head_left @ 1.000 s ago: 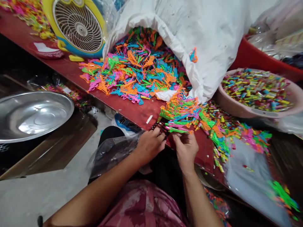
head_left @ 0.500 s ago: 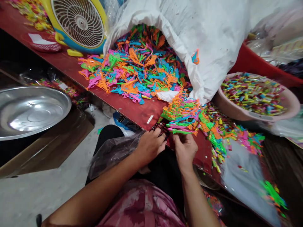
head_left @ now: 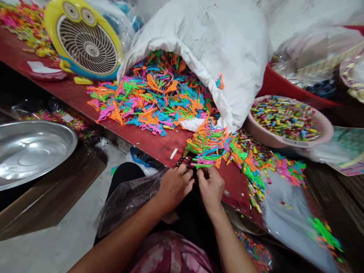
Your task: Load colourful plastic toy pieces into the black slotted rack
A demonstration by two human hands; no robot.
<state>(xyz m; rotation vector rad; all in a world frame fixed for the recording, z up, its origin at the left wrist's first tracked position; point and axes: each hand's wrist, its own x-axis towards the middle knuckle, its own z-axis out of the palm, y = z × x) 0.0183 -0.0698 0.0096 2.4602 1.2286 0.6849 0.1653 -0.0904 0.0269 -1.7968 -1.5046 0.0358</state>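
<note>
At the red table's front edge, my left hand (head_left: 174,185) is closed with curled fingers beside a dark patterned strip (head_left: 184,161); what it holds is hidden. Close to its right, my right hand (head_left: 211,185) has thumb and fingers pinched together, and anything between them is too small to make out. Just beyond the fingertips lies a stacked row of bright plastic toy pieces (head_left: 206,146) in green, orange, pink and blue. A larger loose heap of similar toy pieces (head_left: 159,98) spills from a white sack (head_left: 227,34). Clear plastic film (head_left: 127,204) drapes over my leg.
A pink basin (head_left: 325,131) of small colourful tubes stands at the right. A yellow-and-blue fan (head_left: 91,49) and a red basket (head_left: 42,74) are at the back left. A metal bowl (head_left: 31,151) sits at left. Plastic bags (head_left: 287,212) lie at front right.
My right hand has drawn back slightly from the stacked row and come closer to my left hand. My left hand keeps its curled pose. The camera view has shifted.
</note>
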